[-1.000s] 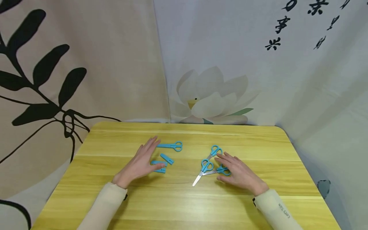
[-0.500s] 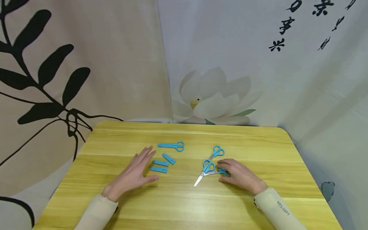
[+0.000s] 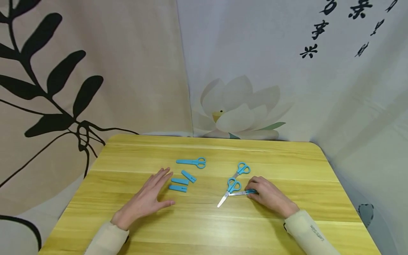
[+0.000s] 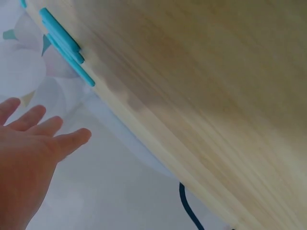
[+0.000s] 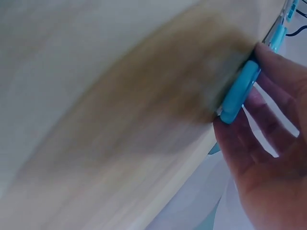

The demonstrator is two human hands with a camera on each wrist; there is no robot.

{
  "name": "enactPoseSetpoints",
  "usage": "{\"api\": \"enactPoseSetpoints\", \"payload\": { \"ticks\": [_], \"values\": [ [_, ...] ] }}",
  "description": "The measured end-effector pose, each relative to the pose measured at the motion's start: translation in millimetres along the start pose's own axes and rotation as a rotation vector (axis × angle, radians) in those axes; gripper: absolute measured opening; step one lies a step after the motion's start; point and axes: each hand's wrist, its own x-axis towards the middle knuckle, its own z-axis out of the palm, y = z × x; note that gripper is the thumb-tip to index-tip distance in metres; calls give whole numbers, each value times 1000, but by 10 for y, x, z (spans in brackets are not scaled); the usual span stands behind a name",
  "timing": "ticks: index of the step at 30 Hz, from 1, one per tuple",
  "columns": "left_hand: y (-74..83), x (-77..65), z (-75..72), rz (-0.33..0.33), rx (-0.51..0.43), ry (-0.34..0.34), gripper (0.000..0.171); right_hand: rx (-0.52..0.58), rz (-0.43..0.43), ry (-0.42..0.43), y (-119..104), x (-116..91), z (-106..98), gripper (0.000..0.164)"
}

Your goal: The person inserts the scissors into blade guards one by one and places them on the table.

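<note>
My right hand (image 3: 269, 195) pinches the blue handle of a pair of scissors (image 3: 251, 191) between thumb and fingers; its silver blades point left. In the right wrist view, that blue handle (image 5: 240, 91) is tilted, with the thumb and fingertips at its edges. Two more pairs lie beside it: uncovered scissors (image 3: 234, 185) with the blade toward me, and scissors (image 3: 243, 168) farther back, whose blade runs under or behind the first. My left hand (image 3: 143, 200) hovers with spread fingers, holding nothing, left of three blue blade covers (image 3: 178, 188).
Beyond the covers, scissors (image 3: 191, 162) lie with a blue cover over their blade. All rest on a wood-grain table (image 3: 204, 226) with rounded far corners. A printed curtain (image 3: 143, 71) hangs behind and on both sides.
My right hand has closed on the scissors handle and turned it more on edge. My left hand has drawn back toward me and left, away from the blade covers.
</note>
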Motion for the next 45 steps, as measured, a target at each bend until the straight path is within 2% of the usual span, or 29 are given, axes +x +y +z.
{"api": "enactPoseSetpoints", "payload": {
  "ticks": [10, 14, 20, 27, 36, 45],
  "values": [
    [-8, 2, 44, 34, -8, -4, 94, -42, 12, -9, -42, -145, -107, 12],
    [-7, 16, 54, 27, -20, -3, 94, -58, 5, -9, -65, -191, -188, 12],
    [13, 73, 54, -29, -61, -47, 92, -50, 15, 16, -66, -242, -277, 13],
    [-13, 192, 84, -38, -132, -111, 74, -35, 27, 46, -49, -287, -283, 12],
    [-144, 326, 151, 24, -230, -194, 56, -6, 35, 87, -51, -309, -270, 15],
    [-204, 419, 172, 70, -241, -221, 44, 2, 32, 86, -48, -304, -262, 16]
  ]
}}
